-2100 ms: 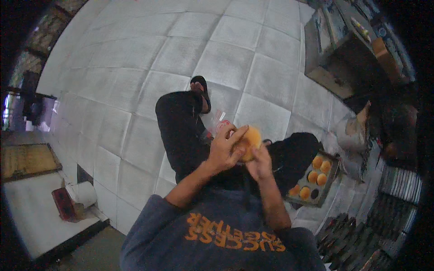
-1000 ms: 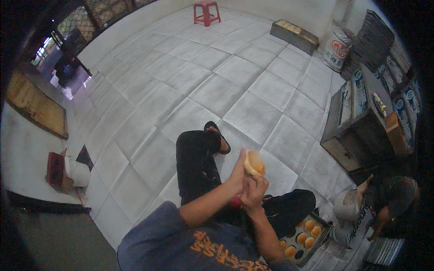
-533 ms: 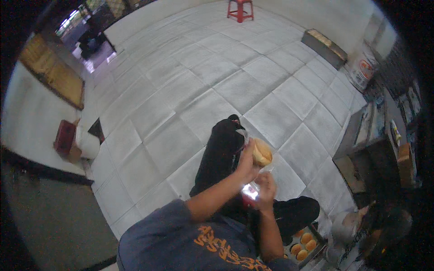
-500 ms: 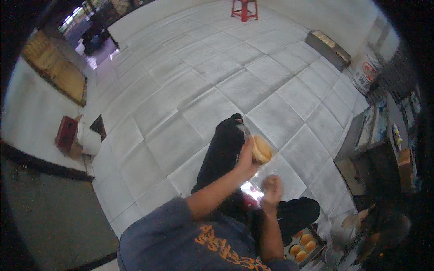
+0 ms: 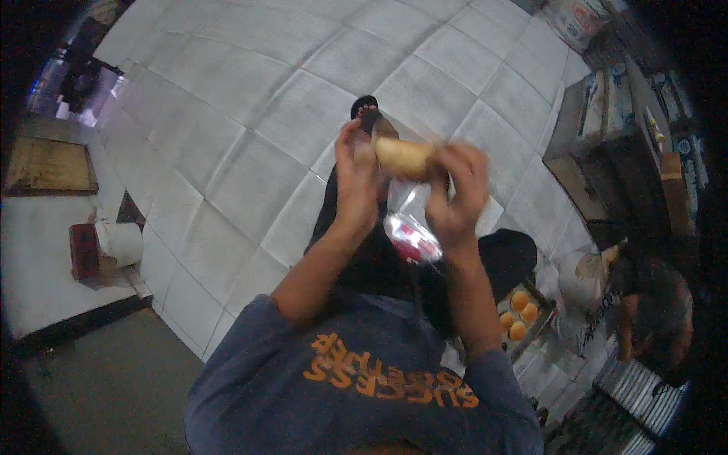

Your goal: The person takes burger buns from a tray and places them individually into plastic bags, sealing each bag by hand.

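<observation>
"Golden brown, that bun (image 5: 404, 158) in the head view: which way does it lie?"

"Crosswise, its long axis running nearly left to right, with the right end dipping slightly. It is up between the two hands, one end toward each."

"And the grip?"

"The right hand (image 5: 459, 193) is curled, thumb and fingers parted only by the bun's right end, which they pinch. The left hand (image 5: 355, 178) stands by the other end, fingers stretched upward and fairly straight. Blur covers the contact there, so I can't tell whether it has hold of anything."

"What's just beneath?"

"One clear plastic bag (image 5: 413, 239), shiny, with red printing, slanting down to the right. Whether the bun sits inside it, I can't tell."

"Count the others."

"One bun between the hands, four more buns (image 5: 519, 302) in sight on one tray (image 5: 537, 327) near the right knee (image 5: 509, 254). One co-worker (image 5: 656, 292) bends at the far right. On the left, one white cylinder (image 5: 121, 243) beside one red block (image 5: 85, 250)."
</observation>
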A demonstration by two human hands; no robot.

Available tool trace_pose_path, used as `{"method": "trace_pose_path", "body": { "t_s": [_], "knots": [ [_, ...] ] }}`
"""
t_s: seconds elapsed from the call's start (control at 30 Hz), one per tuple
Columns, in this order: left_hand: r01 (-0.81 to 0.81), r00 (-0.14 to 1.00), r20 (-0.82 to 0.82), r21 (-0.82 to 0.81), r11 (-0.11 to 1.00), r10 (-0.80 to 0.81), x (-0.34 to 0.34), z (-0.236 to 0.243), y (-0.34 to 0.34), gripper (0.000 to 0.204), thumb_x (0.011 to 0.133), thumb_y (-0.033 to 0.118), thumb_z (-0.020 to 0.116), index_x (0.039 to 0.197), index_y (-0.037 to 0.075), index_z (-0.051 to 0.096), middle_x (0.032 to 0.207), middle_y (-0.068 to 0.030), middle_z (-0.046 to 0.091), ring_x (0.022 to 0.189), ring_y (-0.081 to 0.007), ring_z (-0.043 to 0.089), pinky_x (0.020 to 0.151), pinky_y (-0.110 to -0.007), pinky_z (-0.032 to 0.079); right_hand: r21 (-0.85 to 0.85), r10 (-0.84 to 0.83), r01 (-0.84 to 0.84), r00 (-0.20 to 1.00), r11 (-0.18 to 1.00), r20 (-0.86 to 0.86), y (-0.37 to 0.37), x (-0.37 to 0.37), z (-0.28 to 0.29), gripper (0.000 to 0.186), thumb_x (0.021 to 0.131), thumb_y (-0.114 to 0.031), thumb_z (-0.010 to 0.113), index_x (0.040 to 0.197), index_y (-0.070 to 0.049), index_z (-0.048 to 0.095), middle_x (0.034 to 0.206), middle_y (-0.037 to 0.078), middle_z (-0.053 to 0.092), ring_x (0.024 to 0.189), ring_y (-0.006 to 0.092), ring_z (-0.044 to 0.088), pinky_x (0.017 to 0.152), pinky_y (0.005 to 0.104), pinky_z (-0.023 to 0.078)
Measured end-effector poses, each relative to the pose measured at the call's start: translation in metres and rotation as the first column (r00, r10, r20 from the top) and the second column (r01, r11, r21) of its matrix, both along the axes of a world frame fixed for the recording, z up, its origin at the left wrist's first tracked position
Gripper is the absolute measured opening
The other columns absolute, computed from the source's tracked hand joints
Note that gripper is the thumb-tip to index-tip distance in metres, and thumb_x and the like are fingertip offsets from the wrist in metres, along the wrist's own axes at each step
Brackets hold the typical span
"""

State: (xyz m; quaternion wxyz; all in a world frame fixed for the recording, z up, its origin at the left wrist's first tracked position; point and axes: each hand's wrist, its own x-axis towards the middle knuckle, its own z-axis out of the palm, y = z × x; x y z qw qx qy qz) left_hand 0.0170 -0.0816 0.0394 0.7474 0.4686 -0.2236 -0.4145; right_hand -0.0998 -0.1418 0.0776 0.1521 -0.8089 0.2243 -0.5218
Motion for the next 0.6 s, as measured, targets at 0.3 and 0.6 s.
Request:
{"method": "trace_pose_path", "body": {
  "t_s": [0.3, 0.6],
  "knots": [
    [-0.017, 0.806, 0.575, 0.257, 0.966, -0.139, 0.044, 0.008, -0.004, 0.021, 0.092, 0.018, 0.043, 0.085, 0.001, 0.051, 0.069, -0.0082, 0.058, 0.064, -0.0109, 0.054, 0.055, -0.026, 0.043, 0.738, -0.06, -0.126, 0.974, 0.663, 0.22, -0.013, -0.003, -0.048, 0.016, 0.087, -0.015, 0.049, 0.083, 0.001, 0.052, 0.069, 0.006, 0.053, 0.064, 0.0121, 0.047, 0.062, 0.0262, 0.039],
    [-0.204, 0.655, 0.748, 0.313, 0.928, -0.109, 0.068, -0.044, 0.028, 0.023, 0.089, 0.015, 0.046, 0.078, -0.002, 0.057, 0.062, -0.0067, 0.057, 0.058, -0.0153, 0.056, 0.056, -0.031, 0.044, 0.849, -0.066, -0.083, 0.988, 0.522, 0.137, 0.016, -0.005, -0.133, 0.023, 0.087, -0.019, 0.054, 0.074, 0.0, 0.055, 0.062, 0.001, 0.049, 0.06, 0.0088, 0.043, 0.056, 0.025, 0.036]
  ]
}}
